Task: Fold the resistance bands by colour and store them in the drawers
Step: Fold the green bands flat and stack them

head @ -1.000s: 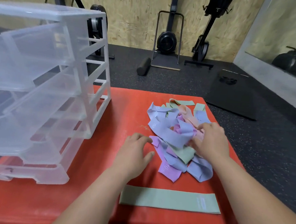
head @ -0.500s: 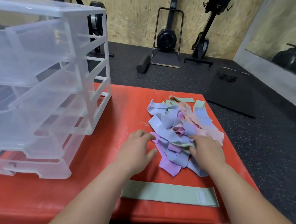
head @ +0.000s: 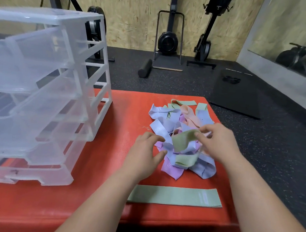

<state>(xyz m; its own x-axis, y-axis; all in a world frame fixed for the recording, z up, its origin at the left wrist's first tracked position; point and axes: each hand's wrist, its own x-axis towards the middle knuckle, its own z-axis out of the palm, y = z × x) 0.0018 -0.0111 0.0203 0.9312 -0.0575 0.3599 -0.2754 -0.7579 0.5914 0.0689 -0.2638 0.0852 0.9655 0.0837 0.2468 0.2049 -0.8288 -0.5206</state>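
Note:
A tangled pile of resistance bands [head: 167, 127] in blue, purple, pink, peach and green lies on the red pad [head: 123, 110]. My right hand [head: 217, 144] pinches a green band [head: 183, 139] and lifts its end out of the pile. My left hand [head: 144, 155] rests with relaxed fingers at the pile's left edge, touching the blue bands. One green band [head: 175, 196] lies flat and straight near the pad's front edge. A clear plastic drawer unit [head: 41, 90] stands on the left, its drawers pulled partly out.
The pad's front edge [head: 159, 223] drops off just below the flat green band. Beyond the pad are a black rubber floor, a foam roller [head: 144, 70], a dark mat [head: 237, 94] and exercise machines against a wooden wall.
My right hand has taken hold of a green band and raised it out of the pile. My left hand stays by the pile's left edge.

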